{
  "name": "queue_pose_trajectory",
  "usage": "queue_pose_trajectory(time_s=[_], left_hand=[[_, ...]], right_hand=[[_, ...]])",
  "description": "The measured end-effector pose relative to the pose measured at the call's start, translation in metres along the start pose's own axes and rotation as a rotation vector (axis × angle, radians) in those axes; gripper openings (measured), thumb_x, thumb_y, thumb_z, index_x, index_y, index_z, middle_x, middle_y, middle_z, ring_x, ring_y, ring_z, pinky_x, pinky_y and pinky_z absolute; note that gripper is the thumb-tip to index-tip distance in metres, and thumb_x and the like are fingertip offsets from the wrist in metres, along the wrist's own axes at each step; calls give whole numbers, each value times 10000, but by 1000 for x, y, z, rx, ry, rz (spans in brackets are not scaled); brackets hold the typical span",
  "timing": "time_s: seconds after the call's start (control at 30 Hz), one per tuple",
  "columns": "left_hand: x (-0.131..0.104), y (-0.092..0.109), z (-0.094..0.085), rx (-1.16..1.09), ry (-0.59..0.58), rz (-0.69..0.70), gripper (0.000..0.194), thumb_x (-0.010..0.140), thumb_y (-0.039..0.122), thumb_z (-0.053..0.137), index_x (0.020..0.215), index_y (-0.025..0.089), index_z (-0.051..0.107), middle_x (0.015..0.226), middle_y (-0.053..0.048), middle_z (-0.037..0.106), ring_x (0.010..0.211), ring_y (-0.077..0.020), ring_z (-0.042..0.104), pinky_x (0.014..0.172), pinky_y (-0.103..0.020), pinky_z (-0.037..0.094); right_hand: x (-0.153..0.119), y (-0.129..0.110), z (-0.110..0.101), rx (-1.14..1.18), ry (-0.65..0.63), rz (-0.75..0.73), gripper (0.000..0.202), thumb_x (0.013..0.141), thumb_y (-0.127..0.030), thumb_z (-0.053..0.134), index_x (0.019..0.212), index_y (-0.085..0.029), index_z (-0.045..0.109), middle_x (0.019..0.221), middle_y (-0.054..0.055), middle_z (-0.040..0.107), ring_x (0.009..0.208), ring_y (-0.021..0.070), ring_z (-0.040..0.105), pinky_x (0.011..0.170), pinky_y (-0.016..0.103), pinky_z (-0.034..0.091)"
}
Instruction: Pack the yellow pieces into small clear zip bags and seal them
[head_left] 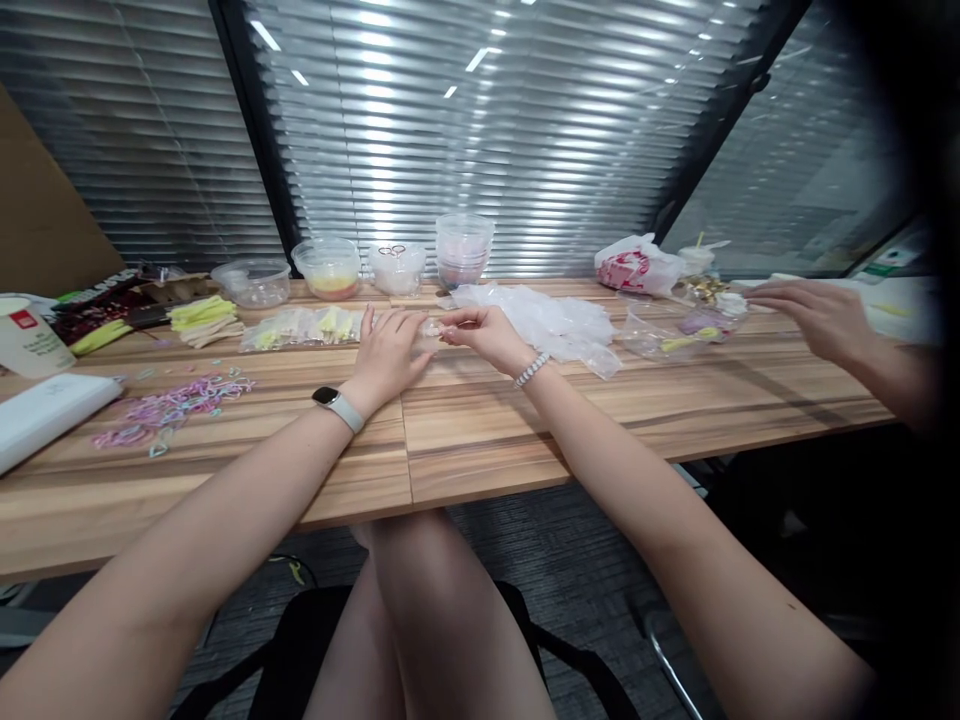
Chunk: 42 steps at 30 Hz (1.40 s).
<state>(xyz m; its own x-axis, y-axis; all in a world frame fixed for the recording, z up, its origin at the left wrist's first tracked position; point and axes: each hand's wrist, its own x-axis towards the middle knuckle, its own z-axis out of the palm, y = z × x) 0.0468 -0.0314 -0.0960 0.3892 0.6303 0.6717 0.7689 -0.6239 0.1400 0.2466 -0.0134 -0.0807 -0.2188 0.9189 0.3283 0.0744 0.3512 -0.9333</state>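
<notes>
My left hand [390, 350], with a watch at the wrist, lies low over the table, its thumb and fingers around one side of a small clear plastic bag [430, 338]. From the other side my right hand [489, 338], wearing a beaded bracelet, pinches the bag's edge. What is inside the bag is too small to make out. Just left of my left hand lie filled clear packets [300, 327] with yellow and pale pieces. A loose pile of empty-looking clear bags [551, 322] spreads beyond my right hand.
Pink and purple small loops [180, 405] are scattered at left, near yellow strips [201, 316], a white box [52, 415] and a paper cup [31, 335]. Plastic tubs [326, 268] line the window side. Another person's hand [814, 310] reaches in at right.
</notes>
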Motion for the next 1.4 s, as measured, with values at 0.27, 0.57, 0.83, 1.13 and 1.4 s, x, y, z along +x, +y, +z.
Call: queue_pose_trajectory(time_s=[0.27,0.57,0.83,1.13,1.4], left_hand=[[-1,-2,3,-7,-12,39,557,881,396,644,1379,184,509,1326,-114,601,1260,-280,518,1190,-489,210],[0,-8,7,-46,17,87,602,863,430,682,1361,134,519,1280,-120,624,1178,-285,568,1039,-420,422],[-1,-6,8,-98,-14,54,636,869,437,664,1396,140,466,1311,-137,604,1183,-290,577,1015,-418,457],[-2,-11,8,-138,34,-123,751,847,410,667,1456,121,338,1283,-179,596,1146,-312,599,961,-437,500],[-5,1,13,-185,-2,-10,688,874,295,594,1478,124,311,1391,-174,528,1222,-309,552,1021,-446,472]], right_hand=[[-1,12,12,-196,114,-179,307,673,-379,816,791,-125,689,815,62,688,761,164,617,717,296,499],[0,14,18,-189,93,-178,206,712,-329,735,737,-127,698,774,53,677,753,157,600,731,294,464],[1,22,21,-174,117,-201,246,759,-371,710,805,-130,697,821,61,681,792,172,613,756,303,489],[-1,13,15,-87,271,-143,427,791,-448,700,1075,-131,659,1061,90,660,900,174,611,778,304,518],[-8,17,19,-53,-100,43,685,778,-393,754,1362,-149,491,884,60,682,776,180,654,700,312,546]])
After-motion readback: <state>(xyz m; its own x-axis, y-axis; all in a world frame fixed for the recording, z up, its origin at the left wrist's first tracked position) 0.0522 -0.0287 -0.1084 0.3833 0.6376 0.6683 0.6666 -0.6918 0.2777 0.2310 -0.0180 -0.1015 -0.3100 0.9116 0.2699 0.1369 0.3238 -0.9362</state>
